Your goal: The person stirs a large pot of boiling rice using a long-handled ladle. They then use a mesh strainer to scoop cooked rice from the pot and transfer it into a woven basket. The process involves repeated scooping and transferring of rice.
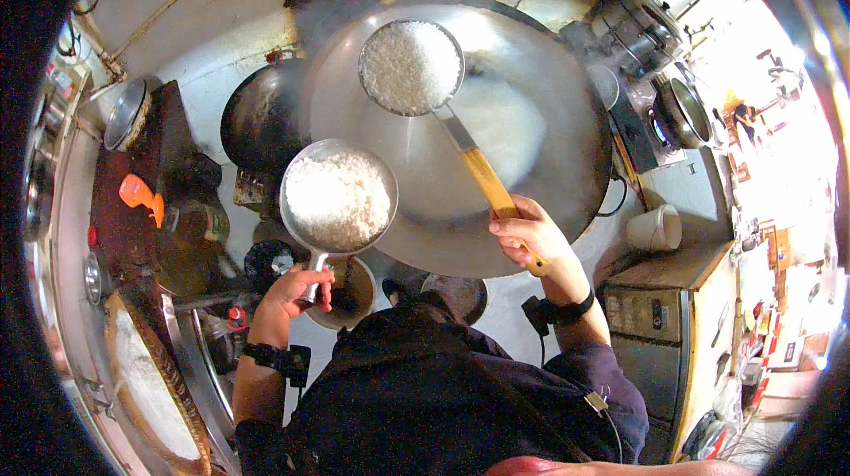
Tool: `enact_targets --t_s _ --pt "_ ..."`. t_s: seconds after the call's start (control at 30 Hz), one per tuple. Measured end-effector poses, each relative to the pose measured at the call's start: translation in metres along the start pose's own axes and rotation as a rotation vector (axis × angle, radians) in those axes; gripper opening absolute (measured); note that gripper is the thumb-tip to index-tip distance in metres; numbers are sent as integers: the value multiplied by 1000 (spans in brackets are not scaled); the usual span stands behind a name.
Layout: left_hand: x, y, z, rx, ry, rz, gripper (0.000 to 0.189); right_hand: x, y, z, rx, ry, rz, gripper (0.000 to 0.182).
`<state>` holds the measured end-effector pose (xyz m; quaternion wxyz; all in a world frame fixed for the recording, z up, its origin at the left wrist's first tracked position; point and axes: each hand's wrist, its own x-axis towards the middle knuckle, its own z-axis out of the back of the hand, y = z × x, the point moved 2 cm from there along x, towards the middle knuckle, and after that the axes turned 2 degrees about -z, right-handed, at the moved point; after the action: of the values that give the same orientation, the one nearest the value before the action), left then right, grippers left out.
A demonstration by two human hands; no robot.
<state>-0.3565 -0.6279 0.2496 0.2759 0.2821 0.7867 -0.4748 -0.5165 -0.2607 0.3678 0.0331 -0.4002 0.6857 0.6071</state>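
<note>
My right hand [528, 237] grips the wooden handle [491, 180] of a round metal skimmer [458, 64]. White grains that look like rice [406, 71] fill its bowl, held above a very large wok [571, 190]. Cloudy whitish liquid [501, 124] lies in the wok, and steam blurs its surface. In my left hand [295, 290] is the metal handle [317, 270] of a round ladle-like vessel [393, 200], heaped with more white rice [339, 197]. That vessel is at the wok's left edge in the picture, and whether its base is perforated is hidden.
A second, dark wok [259, 117] stands left of the large one. Below the left vessel is an open bucket [365, 283]. On the right are a gas stove with a pan [684, 114], a white bucket [654, 227] and a cabinet [644, 316]. An orange bottle [137, 192] lies at left.
</note>
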Motion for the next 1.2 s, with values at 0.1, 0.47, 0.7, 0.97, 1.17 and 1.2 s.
enact_targets --t_s 0.1,0.47,0.7,0.97,1.17,1.2 --pt "-10 -3 -6 -49 -36 41 13 -13 15 -16 -67 -4 -32 16" --pt "1 49 -18 -498 197 -110 11 -68 53 -76 -248 139 -123 18" --pt "-67 71 -43 -547 181 -465 14 -75 73 -129 -460 342 -195 19" --pt "-199 143 -74 -415 -223 -727 21 -103 74 -208 -488 529 -211 14" --pt "-394 191 -26 -633 -975 -700 15 -89 31 -380 -680 996 -136 23" --pt "-425 185 -19 -612 -1185 -621 16 -82 24 -410 -706 1012 -60 20"
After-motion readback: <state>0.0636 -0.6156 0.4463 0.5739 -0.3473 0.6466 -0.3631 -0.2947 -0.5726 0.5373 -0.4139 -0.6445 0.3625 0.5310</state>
